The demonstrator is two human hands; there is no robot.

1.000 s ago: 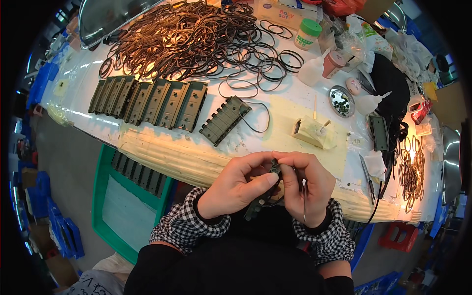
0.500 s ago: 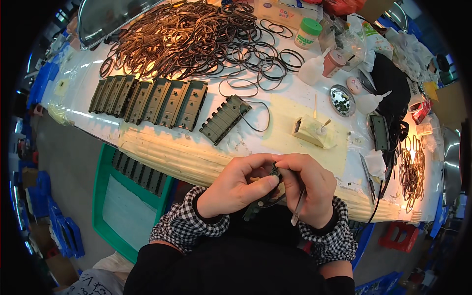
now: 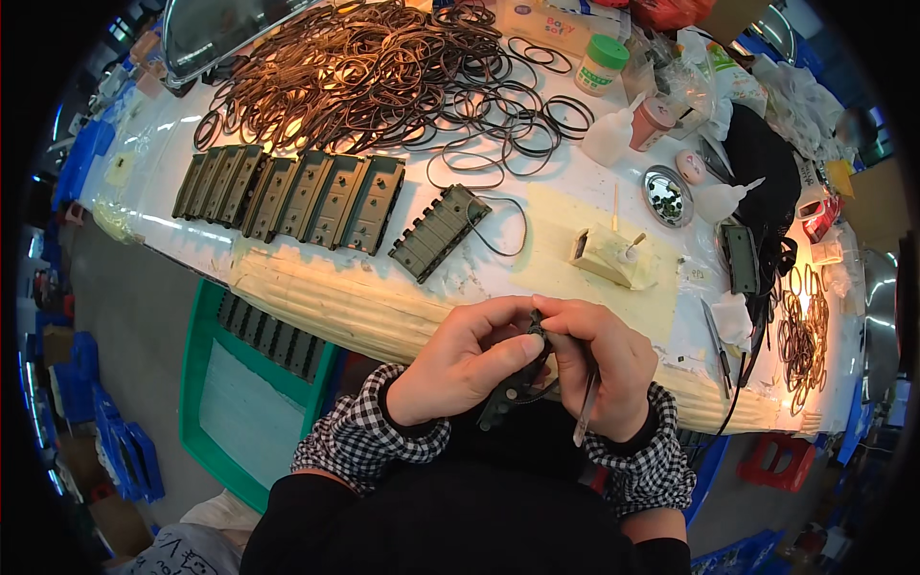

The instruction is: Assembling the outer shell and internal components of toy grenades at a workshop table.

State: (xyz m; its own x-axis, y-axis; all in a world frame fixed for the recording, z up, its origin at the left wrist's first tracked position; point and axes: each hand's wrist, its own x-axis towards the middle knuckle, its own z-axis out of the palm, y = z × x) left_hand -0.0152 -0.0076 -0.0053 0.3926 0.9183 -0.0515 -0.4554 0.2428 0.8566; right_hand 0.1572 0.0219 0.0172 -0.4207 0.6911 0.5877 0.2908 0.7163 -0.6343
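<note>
In front of my chest, my left hand is closed round a dark green studded strip-like part, its thumb pressed on the part's upper end. My right hand pinches the same part at its top, fingertips almost touching the left ones. A slim metal tool like tweezers sticks down out of my right palm. The fingers hide the middle of the part. Beyond my hands a green ribbed panel lies on the table with a dark loop band against it.
A row of green channel pieces stands at left, below a heap of dark bands. A taped block and a metal dish of small green pieces lie at right. A green tray sits below the table edge.
The held part has tilted slightly, and its lower end shows a little more. Both hands stay almost in place.
</note>
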